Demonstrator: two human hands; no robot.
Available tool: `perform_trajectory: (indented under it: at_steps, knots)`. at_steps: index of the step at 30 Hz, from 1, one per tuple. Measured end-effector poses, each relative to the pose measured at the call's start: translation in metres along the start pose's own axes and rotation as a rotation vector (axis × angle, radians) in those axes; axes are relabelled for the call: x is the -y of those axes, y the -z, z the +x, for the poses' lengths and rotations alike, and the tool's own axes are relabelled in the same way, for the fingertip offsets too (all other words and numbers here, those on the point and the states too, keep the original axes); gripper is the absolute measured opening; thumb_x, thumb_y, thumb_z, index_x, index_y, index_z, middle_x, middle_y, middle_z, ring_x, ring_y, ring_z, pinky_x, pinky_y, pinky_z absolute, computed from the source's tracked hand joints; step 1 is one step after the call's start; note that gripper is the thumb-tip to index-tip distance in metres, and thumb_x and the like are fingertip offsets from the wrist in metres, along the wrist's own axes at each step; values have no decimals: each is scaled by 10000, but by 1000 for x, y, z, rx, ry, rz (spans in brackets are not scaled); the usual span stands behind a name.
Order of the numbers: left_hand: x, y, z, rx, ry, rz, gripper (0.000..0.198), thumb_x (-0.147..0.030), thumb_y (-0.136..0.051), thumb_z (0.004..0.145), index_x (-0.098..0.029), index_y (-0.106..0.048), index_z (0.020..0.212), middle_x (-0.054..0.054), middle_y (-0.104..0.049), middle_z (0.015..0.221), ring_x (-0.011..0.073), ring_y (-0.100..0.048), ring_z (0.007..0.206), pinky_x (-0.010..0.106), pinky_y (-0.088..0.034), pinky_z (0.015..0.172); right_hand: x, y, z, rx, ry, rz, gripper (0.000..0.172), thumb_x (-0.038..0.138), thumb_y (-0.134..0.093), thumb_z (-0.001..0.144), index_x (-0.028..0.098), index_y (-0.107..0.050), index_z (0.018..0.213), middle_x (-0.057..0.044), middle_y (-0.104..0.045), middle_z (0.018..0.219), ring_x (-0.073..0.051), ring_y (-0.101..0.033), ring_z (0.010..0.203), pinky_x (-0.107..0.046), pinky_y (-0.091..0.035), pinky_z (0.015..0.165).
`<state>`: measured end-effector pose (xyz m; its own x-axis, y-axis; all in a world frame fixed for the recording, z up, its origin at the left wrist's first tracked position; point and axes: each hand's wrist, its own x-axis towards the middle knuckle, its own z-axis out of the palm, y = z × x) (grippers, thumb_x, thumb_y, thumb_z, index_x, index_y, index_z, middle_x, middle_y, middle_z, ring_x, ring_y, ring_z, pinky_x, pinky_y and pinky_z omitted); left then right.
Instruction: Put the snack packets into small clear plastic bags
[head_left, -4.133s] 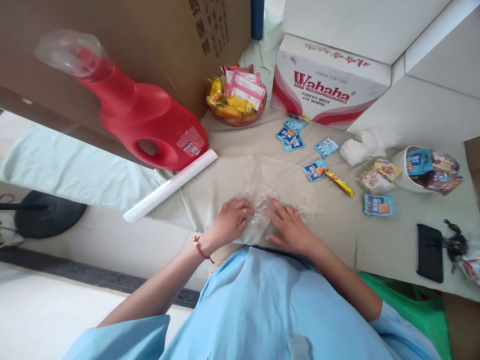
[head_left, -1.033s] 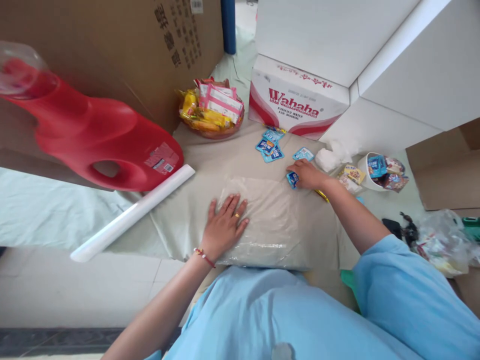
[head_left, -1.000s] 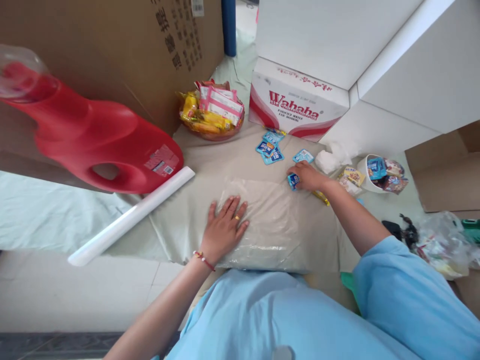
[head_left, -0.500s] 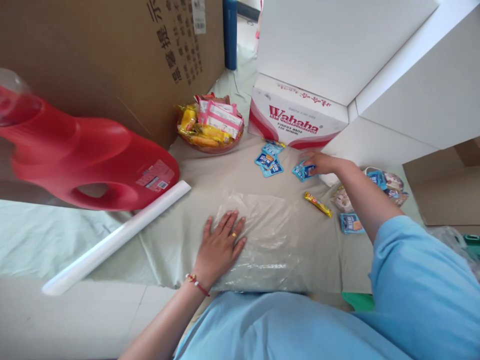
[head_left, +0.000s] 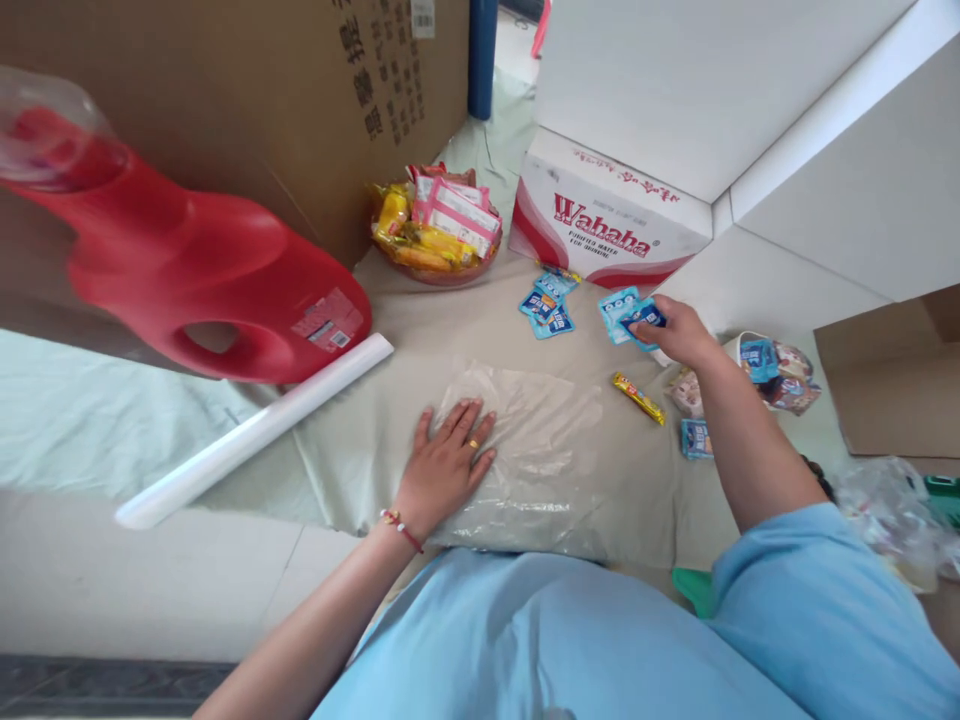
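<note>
My left hand (head_left: 448,462) lies flat with fingers spread on the left edge of a clear plastic sheet (head_left: 547,450) spread over the beige cloth (head_left: 420,320). My right hand (head_left: 673,331) is reached out to the far right and is closed on blue snack packets (head_left: 630,313), pinched between thumb and fingers just in front of the Wahaha box (head_left: 607,220). More blue packets (head_left: 547,300) lie to the left of that hand. A thin yellow snack stick (head_left: 638,397) lies on the cloth below it.
A red detergent jug (head_left: 195,270) and a white roll (head_left: 255,430) lie at the left. A basket of snacks (head_left: 437,228) sits by a big cardboard box (head_left: 225,90). A white cup of packets (head_left: 769,360) and a loose blue packet (head_left: 695,438) are at the right.
My right hand moved from the sheet's far corner up and right to the loose blue packets and has picked them up. My left hand stayed flat on the sheet.
</note>
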<state>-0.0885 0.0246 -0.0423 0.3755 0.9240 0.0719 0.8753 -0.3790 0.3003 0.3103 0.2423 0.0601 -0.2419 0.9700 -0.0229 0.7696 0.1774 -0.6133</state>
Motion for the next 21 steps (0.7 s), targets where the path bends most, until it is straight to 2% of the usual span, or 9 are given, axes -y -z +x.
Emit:
perform_trajectory:
  at_steps: [3,5,9,11,13,16,18,21]
  knots:
    - [-2,1,0,18,15,-18,512,-413,-358,1113,-279,-517,1580,103,-446,1695,310,-411,1577,650,-197,1298,32,-21,-39,110,-159,387,379,520,-824,770,220,-636,903,-1,-692,766,-175,-615,672,-307,-525,646]
    - [-2,2,0,37,26,-30,520,-389,-314,1122,-275,-493,1597,95,-438,1702,302,-393,1588,656,-197,1297,53,-42,-61,248,-199,509,395,513,-857,744,220,-621,862,11,-677,738,-153,-602,644,-281,-507,624]
    - [-2,2,0,50,40,-68,551,-361,-272,1125,-268,-396,1654,90,-405,1722,292,-370,1601,650,-183,1306,88,-92,-85,558,-163,500,384,538,-814,789,214,-616,844,26,-632,719,-140,-563,638,-262,-470,599]
    - [-1,2,-1,46,47,-85,564,-358,-262,1125,-253,-361,1670,96,-408,1720,285,-374,1600,638,-175,1314,98,-118,-89,624,-96,451,359,536,-764,818,217,-600,837,39,-592,711,-139,-534,645,-257,-445,595]
    - [0,1,-1,36,53,-97,576,-355,-253,1123,-236,-333,1681,101,-421,1713,279,-379,1597,627,-171,1320,104,-139,-89,613,-29,350,311,496,-720,833,223,-572,816,49,-555,699,-140,-505,649,-254,-421,598]
    - [0,1,-2,12,68,-110,591,-339,-252,1117,-219,-294,1695,106,-438,1703,273,-384,1595,605,-172,1328,107,-156,-89,495,49,136,217,406,-673,839,225,-562,795,25,-590,735,-161,-526,683,-279,-454,658]
    - [0,1,-2,8,71,-107,594,-335,-262,1113,-216,-300,1694,106,-434,1706,272,-377,1599,595,-172,1331,110,-155,-94,403,122,70,150,366,-622,889,217,-634,879,-36,-687,881,-206,-619,818,-336,-520,793]
    - [-1,1,-1,21,65,-95,581,-339,-266,1111,-224,-355,1674,92,-418,1715,273,-361,1607,600,-172,1330,119,-144,-106,265,177,57,286,339,-497,1005,239,-714,1163,-102,-753,1149,-273,-685,1084,-436,-538,999]
